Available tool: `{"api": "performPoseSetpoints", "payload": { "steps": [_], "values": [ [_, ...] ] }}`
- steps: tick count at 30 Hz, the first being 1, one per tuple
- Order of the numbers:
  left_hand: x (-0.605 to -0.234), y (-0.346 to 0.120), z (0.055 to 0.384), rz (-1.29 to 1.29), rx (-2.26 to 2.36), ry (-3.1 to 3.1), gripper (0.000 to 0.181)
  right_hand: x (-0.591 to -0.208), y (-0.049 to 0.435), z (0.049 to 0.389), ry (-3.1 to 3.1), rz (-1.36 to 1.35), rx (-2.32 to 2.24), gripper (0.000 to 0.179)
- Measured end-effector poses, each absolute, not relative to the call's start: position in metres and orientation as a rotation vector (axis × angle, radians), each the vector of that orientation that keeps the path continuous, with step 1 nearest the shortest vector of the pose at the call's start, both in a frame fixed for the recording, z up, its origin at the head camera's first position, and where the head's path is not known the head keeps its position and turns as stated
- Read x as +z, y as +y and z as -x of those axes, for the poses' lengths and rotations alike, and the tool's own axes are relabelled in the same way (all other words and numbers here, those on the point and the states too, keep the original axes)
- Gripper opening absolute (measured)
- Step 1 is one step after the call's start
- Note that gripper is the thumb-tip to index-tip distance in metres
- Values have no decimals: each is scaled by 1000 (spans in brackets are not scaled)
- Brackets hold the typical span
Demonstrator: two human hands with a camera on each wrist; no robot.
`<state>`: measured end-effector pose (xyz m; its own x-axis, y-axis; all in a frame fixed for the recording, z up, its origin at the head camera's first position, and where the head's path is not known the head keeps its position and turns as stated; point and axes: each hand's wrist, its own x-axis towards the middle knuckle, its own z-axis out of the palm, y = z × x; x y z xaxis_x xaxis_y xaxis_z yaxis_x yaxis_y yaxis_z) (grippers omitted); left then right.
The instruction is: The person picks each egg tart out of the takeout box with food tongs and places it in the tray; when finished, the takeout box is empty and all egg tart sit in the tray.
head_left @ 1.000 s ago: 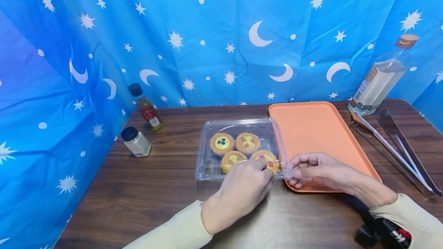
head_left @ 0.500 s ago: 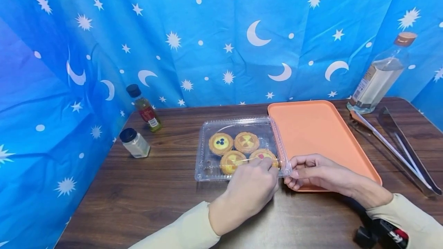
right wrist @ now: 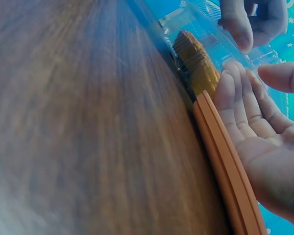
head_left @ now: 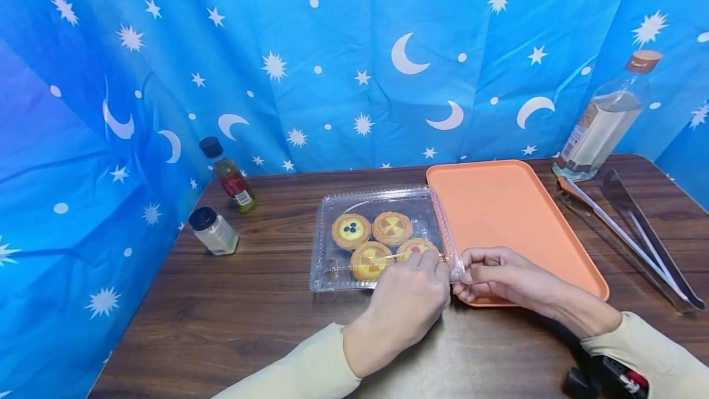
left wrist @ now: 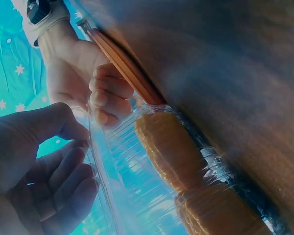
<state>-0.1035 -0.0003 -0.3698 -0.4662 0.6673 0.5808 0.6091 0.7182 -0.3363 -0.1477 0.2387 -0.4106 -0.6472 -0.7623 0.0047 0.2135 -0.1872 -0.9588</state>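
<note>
A clear plastic clamshell container [head_left: 327, 263] with several egg tarts inside stands in the middle of the table, its lid over them. One tart [head_left: 351, 231] bears blueberries; the front right tart [head_left: 416, 248] has red fruit and is partly covered by a hand. My left hand [head_left: 407, 306] pinches the lid's front rim between thumb and fingers, as the left wrist view [left wrist: 95, 161] shows. At the front right corner, my right hand [head_left: 506, 276] holds the container's edge, thumb above and fingers curled below. Beneath that hand lies the orange tray [head_left: 498, 202].
On the left stand a small oil bottle [head_left: 235, 183] and a black-capped jar [head_left: 216, 233]. A tall clear bottle [head_left: 600, 128] stands at the back right, beside metal tongs [head_left: 626, 239]. A blue curtain [head_left: 332, 48] with stars and moons hangs behind the table [head_left: 232, 300].
My left hand has slid a little to the right along the container's front rim, closer to my right hand. The right hand keeps its place at the corner.
</note>
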Motion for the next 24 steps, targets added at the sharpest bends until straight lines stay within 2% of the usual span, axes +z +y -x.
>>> {"api": "performPoseSetpoints", "payload": {
  "steps": [24],
  "values": [
    [-368,-3,106,961,83,-2117,13,-406,229,142,1547,498,-1939,15]
  ]
}}
